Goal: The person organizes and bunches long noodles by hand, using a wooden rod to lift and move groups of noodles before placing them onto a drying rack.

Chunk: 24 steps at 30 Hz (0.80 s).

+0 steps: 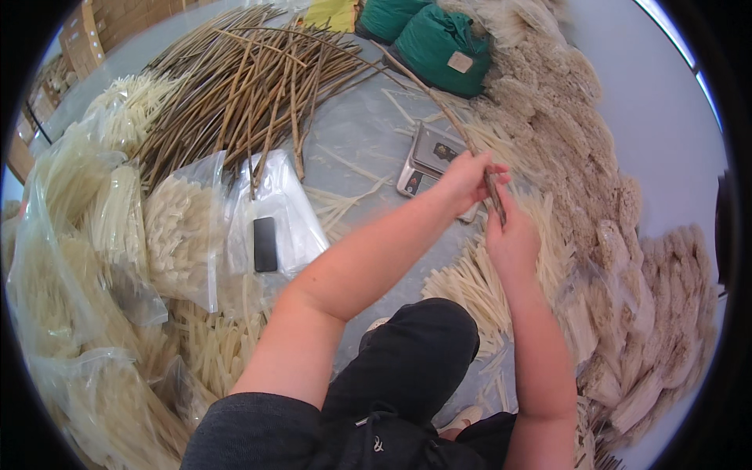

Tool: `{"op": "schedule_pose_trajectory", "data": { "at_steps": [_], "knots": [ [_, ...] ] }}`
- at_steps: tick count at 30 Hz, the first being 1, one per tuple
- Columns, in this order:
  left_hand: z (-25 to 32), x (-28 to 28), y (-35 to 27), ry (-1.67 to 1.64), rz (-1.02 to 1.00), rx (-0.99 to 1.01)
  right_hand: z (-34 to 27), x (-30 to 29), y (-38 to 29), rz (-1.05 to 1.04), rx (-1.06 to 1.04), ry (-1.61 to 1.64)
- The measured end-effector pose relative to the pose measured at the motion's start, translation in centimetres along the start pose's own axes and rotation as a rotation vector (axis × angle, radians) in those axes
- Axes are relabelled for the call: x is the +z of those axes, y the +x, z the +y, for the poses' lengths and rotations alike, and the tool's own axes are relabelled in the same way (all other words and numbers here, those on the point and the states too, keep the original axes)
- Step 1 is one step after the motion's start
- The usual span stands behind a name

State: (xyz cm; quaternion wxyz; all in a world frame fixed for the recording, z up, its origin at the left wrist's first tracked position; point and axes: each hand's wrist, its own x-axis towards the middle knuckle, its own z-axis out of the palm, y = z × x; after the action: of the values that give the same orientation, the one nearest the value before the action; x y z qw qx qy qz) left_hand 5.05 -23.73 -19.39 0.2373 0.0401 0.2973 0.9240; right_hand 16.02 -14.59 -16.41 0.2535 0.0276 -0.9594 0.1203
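A long, thin brown stick point(442, 107) runs from the green sacks down to both hands. My left hand point(470, 176) grips it a little above its near end, fingers wrapped round it. My right hand point(512, 232) is closed on the near end, just below the left. Behind the left hand stands a digital scale point(435, 150) with a metal plate, partly hidden. Pale flat dried strips point(470, 288) lie heaped on the floor beneath the right forearm. A large pile of similar sticks point(235, 94) lies at the upper left.
Clear plastic bags of pale strips point(182, 229) crowd the left side. A black phone point(265, 244) rests on flat clear plastic bags point(285, 205). Green sacks point(440, 50) stand at the top. Stacked beige fibrous bundles point(552, 123) line the wall on the right.
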Motion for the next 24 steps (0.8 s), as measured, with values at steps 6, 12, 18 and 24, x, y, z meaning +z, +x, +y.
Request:
{"op": "schedule_pose_trajectory", "data": {
  "at_steps": [6, 12, 18, 24],
  "knots": [
    [-4.0, 2.0, 5.5, -0.051, 0.100, -0.030, 4.9, 2.9, 9.0, -0.061, 0.090, -0.069],
    [-3.7, 1.5, 10.3, -0.133, 0.040, -0.062, 8.8, 2.8, 15.0, -0.135, -0.003, -0.054],
    [-4.9, -0.3, 9.8, -0.287, 0.010, -0.039, 9.7, -10.4, 15.4, -0.427, -0.048, 0.199],
    [-3.2, 1.1, 8.2, -0.487, 0.016, 0.114, 9.8, -21.0, 10.3, -0.538, 0.092, 0.204]
  ]
}}
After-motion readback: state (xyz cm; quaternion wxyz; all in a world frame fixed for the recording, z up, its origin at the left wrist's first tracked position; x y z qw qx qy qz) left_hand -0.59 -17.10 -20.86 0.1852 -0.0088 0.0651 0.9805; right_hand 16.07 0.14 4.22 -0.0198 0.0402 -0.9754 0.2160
